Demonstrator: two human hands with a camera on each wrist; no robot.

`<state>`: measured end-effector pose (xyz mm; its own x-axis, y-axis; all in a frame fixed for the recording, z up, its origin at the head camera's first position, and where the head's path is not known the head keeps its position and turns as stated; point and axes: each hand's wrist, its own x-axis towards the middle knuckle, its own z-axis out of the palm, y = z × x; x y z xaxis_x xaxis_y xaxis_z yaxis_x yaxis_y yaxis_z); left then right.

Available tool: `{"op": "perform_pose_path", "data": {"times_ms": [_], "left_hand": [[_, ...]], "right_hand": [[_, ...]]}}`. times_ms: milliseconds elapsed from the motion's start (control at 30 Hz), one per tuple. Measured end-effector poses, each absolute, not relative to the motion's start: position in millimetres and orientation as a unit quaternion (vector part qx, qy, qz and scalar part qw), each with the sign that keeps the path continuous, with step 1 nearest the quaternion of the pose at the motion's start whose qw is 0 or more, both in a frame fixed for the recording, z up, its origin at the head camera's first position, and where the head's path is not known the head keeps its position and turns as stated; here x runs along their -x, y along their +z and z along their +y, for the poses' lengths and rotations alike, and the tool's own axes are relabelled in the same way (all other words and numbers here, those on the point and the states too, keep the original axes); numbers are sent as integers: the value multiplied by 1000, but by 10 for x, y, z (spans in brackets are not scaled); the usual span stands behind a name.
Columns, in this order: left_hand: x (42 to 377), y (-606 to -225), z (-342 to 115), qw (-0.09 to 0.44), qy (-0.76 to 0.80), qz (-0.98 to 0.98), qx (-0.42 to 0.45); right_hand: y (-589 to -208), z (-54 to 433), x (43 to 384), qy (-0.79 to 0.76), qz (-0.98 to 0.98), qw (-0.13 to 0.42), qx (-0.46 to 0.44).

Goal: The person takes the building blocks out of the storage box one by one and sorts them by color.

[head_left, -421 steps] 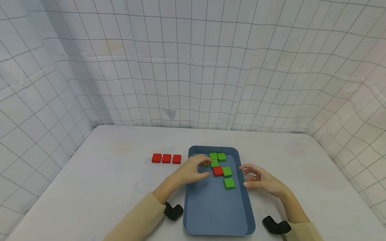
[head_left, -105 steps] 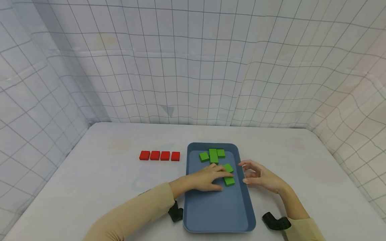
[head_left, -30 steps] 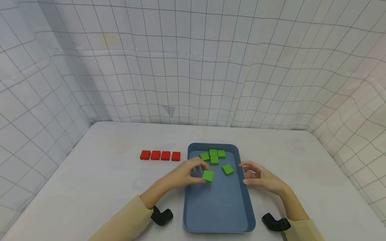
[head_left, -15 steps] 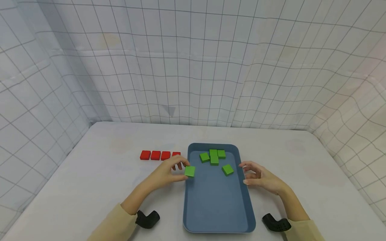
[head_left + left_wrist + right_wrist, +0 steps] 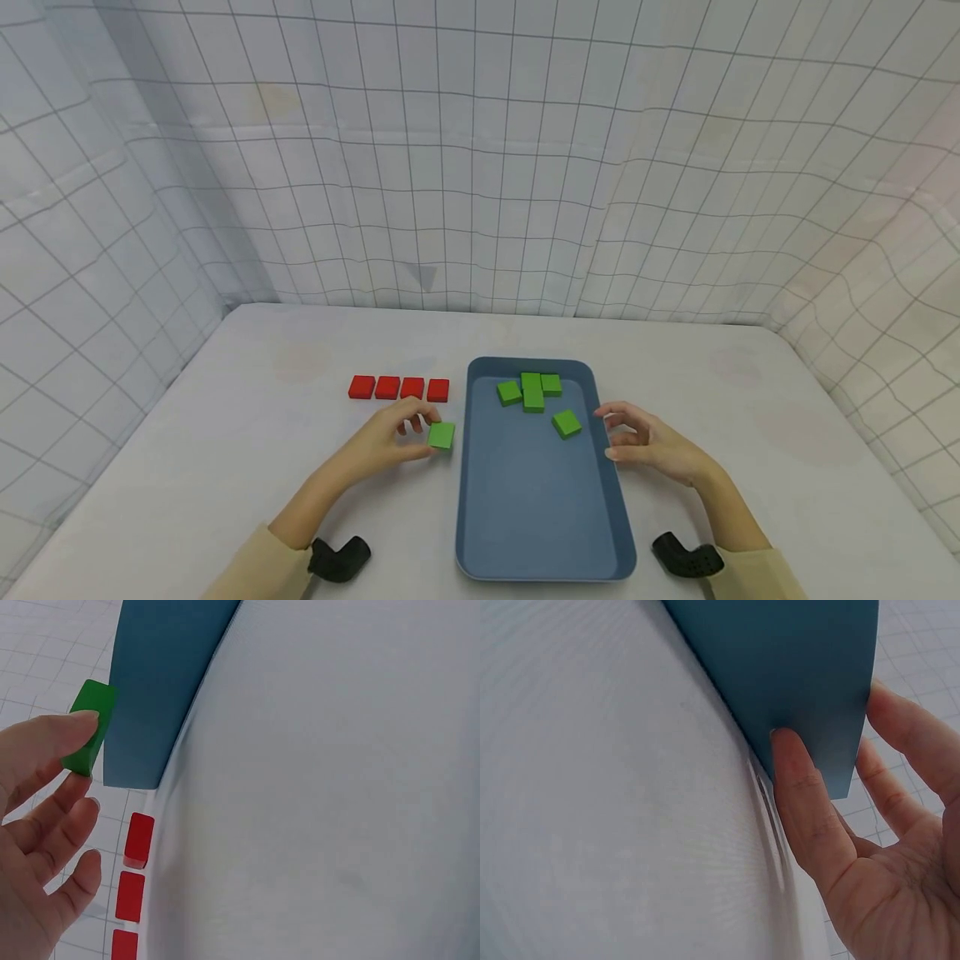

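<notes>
My left hand (image 5: 386,437) pinches a green square block (image 5: 442,435) between thumb and fingertips, over the table just left of the blue tray (image 5: 536,517). The left wrist view shows the thumb across the block (image 5: 94,739), with the other fingers loosely bent. My right hand (image 5: 651,447) lies at the tray's right edge with relaxed, slightly bent fingers; in the right wrist view its fingertips are right at the tray wall (image 5: 802,682). Several green blocks (image 5: 533,400) sit near the tray's far end, and another one (image 5: 566,424) lies apart near the right wall.
Several red square blocks (image 5: 387,387) form a straight row on the white table (image 5: 300,358), left of the tray's far end. Black curved wrist pieces (image 5: 340,559) show at both sleeves. A white gridded curtain (image 5: 480,167) hangs behind and beside the table.
A red block has left the tray and joined the red row. My left hand has since lifted a green block from the tray and carried it left over the edge. My right hand stays put.
</notes>
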<state>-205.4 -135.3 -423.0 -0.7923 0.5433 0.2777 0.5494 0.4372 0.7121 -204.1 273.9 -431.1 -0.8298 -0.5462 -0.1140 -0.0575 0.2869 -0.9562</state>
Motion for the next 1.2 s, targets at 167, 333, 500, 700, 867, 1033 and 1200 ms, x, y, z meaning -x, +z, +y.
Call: {"op": "perform_pose_path", "data": {"times_ms": [167, 333, 500, 700, 867, 1033, 1200], "left_hand": [[2021, -4264, -1391, -19, -424, -848, 316], [1979, -4313, -1405, -33, -421, -855, 302], [1950, -4384, -1411, -35, -417, -860, 292], [1936, -4428, -1420, -34, -416, -863, 286], [1925, -4432, -1422, -39, -413, -868, 275], [1932, -4441, -1424, -44, -409, -870, 271], [1938, -4440, -1424, -46, -403, -873, 271]], "right_hand": [[-4305, 2738, 2037, -565, 772, 216, 196], [-4313, 2743, 2039, -568, 769, 218, 197], [-4322, 2750, 2044, -571, 765, 222, 199], [-4312, 2750, 2041, -575, 761, 222, 200], [-4304, 2745, 2040, -578, 759, 222, 201], [-4302, 2740, 2040, -576, 761, 220, 201], [-4299, 2738, 2042, -577, 761, 221, 199]]}}
